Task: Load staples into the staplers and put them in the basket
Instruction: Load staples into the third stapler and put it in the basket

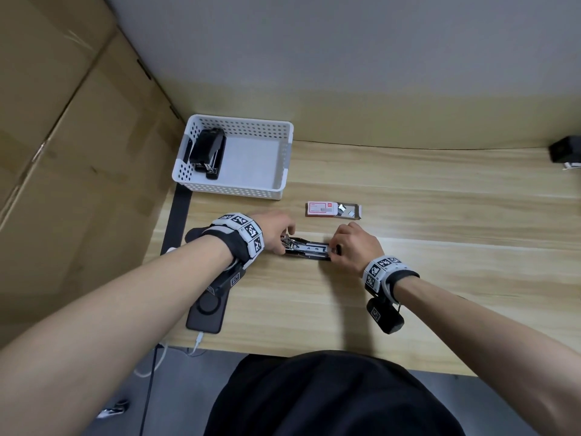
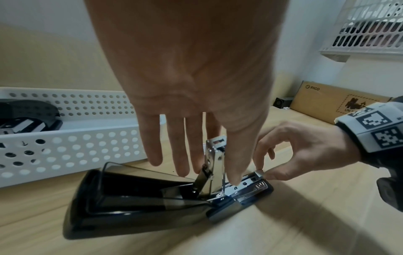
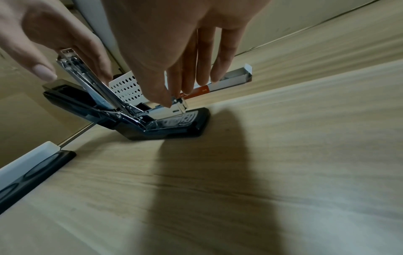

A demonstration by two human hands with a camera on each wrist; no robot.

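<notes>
while both hands work on it, the open stapler [image 1: 309,248] lies on the wooden table [image 1: 440,215] in front of the person, its long axis running left to right. it is black and glossy, with a shiny metal magazine channel facing up. its black top cover is folded back flat to the left, and a metal pusher arm [image 2: 214,165] stands up steeply from the hinge. the front end, with the anvil plate, points to the right.

going from the left: cardboard boxes [image 1: 63,152] stand beside the table. a white perforated basket [image 1: 239,187] sits at the far left part of the table, and a second black stapler [image 1: 207,152] lies inside it, along its left wall. a black phone-like device [image 1: 206,313] with a cable lies near the front edge.

the left hand [image 1: 276,228] is at the hinge end; its fingers are straight and a little spread, and one fingertip touches the metal channel. the right hand [image 1: 352,243] is at the front end, its thumb and forefinger pinching the tip of the magazine.

just behind the stapler lies a red and white staple box [image 1: 333,209], its tray pulled out to the right with staples showing. the wall behind is light grey above and beige below.
</notes>
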